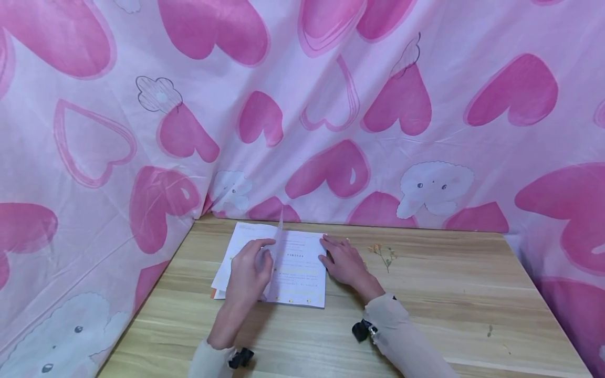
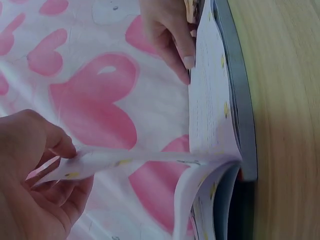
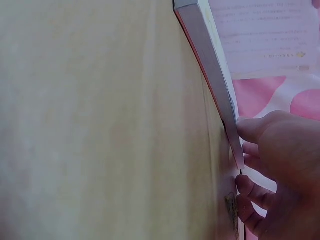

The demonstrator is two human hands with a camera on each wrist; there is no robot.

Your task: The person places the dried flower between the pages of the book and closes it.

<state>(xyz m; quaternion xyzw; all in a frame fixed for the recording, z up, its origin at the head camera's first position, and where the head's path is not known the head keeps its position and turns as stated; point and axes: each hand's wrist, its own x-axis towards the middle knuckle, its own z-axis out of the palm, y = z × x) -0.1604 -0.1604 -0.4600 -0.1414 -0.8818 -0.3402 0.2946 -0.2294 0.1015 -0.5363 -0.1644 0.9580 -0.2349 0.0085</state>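
An open book [image 1: 298, 289] with printed white pages lies on the wooden table. My left hand [image 1: 249, 270] pinches one page [image 1: 279, 254] that stands up from the book. In the left wrist view, that raised page [image 2: 125, 157] runs from between the thumb and fingers of my left hand [image 2: 40, 175] to the spine. My right hand [image 1: 347, 262] rests at the book's right edge. The right wrist view shows the thumb of my right hand [image 3: 285, 155] touching the page edge, with the other fingers loosely bent beside the book [image 3: 212, 65].
A small sprig of dried orange flowers [image 1: 385, 255] lies right of my right hand. The wooden table [image 1: 449, 315] reaches back to a pink curtain [image 1: 326, 115] with hearts, which also hangs along the left side. A black wrist device [image 1: 363, 331] sits at my right sleeve.
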